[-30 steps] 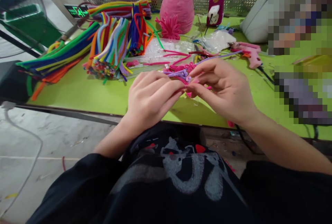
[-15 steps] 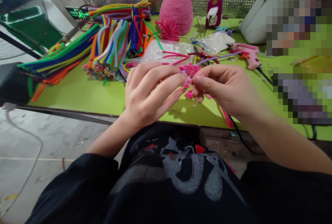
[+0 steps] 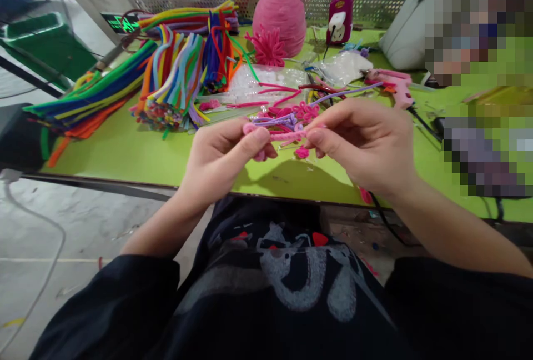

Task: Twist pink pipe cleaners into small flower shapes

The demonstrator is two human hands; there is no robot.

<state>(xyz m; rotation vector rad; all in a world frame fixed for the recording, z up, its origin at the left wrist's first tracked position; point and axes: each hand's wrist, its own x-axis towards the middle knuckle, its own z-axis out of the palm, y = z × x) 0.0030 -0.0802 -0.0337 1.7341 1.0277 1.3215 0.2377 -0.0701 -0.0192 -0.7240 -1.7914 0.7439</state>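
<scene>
A pink pipe cleaner (image 3: 287, 136) stretches between my two hands above the green table. My left hand (image 3: 229, 154) pinches its left end between thumb and fingers, and my right hand (image 3: 358, 140) pinches the other end. Just behind it lie purple pipe cleaner pieces (image 3: 277, 120) and a bright pink looped flower (image 3: 307, 112). Below the strip, a small dark pink piece (image 3: 302, 152) rests on the table. Parts of the pipe cleaner inside the fingers are hidden.
Bundles of coloured pipe cleaners (image 3: 169, 82) lie at the left. Behind are a pink ball (image 3: 283, 15) and a purple box with a socket (image 3: 340, 18). A pink glue gun (image 3: 395, 85) lies at the right, its cord running forward. The green table's (image 3: 137, 160) front edge is near my body.
My left hand has drawn away to the left and turned thumb-up, and the pink pipe cleaner now shows stretched between my hands. My right hand stays about where it was.
</scene>
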